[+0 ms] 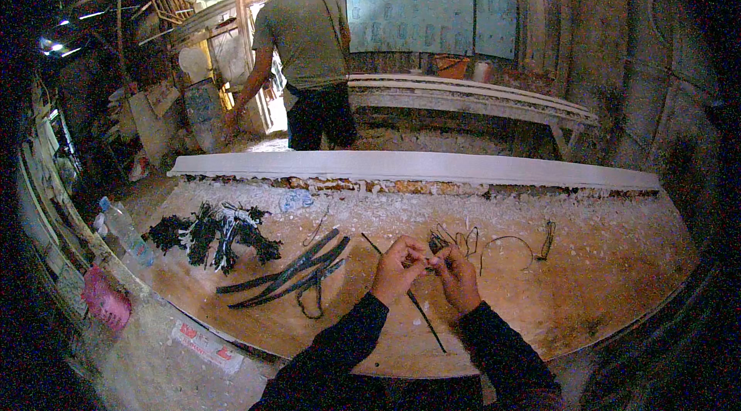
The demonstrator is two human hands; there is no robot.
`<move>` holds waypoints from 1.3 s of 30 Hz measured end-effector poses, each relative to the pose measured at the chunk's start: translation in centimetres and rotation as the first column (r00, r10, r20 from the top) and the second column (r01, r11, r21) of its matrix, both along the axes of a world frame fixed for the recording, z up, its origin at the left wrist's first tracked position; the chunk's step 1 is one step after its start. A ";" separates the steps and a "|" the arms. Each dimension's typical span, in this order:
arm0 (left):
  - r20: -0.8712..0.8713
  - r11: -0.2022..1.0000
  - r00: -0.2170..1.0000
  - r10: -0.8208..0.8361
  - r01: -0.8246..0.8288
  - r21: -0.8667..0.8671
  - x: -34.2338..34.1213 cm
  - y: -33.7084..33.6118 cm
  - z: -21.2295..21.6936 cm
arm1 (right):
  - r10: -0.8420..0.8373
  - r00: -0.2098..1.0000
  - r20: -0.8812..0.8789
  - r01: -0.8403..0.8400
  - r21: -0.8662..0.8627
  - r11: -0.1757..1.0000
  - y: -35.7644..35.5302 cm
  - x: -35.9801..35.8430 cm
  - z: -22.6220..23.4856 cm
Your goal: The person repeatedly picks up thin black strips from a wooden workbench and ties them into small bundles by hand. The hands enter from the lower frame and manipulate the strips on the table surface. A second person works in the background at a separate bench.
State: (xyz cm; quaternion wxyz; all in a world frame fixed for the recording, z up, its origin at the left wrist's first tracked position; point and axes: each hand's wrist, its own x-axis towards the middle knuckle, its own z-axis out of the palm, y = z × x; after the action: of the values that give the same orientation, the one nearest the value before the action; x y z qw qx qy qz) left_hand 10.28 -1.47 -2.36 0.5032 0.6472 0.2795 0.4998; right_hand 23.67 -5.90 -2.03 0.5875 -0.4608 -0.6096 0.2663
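My left hand (pixel 399 268) and my right hand (pixel 457 278) meet over the middle of the table. Both are closed in a pinch, fingertips almost touching, and what lies between them is too small to make out. Under the left hand a thin dark strip (pixel 426 322) runs slantwise across the wood. Dark loops of thin wire or cord (pixel 463 238) show just beyond the right hand. Left of my hands lie several flat black strips (pixel 282 280), with a dark cord loop (pixel 310 301) beside them. Farther left sit bunches of black and white strands (pixel 224 235).
The wooden table (pixel 540 311) has a raised white board (pixel 417 168) along its far edge. Another dark wire bundle (pixel 546 243) lies at right. A clear bottle (pixel 127 232) and a pink bag (pixel 106 299) are at left. Beyond stand a person (pixel 305 48) and a long bench (pixel 471 98).
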 end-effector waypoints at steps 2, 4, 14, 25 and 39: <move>-0.020 0.994 1.000 0.022 -0.020 0.108 0.0 -0.3 0.1 | 0.052 0.975 -0.217 -0.081 -0.127 0.989 -0.2 -0.2 0.5; -0.004 0.984 1.000 0.017 -0.016 0.176 0.0 -0.3 0.2 | 0.108 0.932 -0.346 -0.176 -0.173 0.969 -0.6 -0.2 1.1; 0.135 0.995 0.986 -0.096 0.095 0.014 0.5 0.5 -1.0 | 0.066 0.867 -0.493 -0.210 -0.243 0.947 -0.3 0.1 1.4; 0.192 0.964 0.980 -0.048 0.096 -0.247 -0.2 0.3 0.3 | -0.123 0.980 0.157 0.109 0.096 0.989 -0.8 0.1 1.8; -0.079 0.947 0.980 0.181 -0.152 0.282 0.6 -0.1 -0.7 | -0.226 0.897 0.380 0.158 0.203 0.966 -0.9 0.5 2.2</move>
State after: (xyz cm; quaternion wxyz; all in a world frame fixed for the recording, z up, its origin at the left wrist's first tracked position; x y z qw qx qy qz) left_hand 10.86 -1.58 -3.06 0.3493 0.7098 0.2870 0.5402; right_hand 24.15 -6.80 0.22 0.5103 -0.5127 -0.6883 0.0551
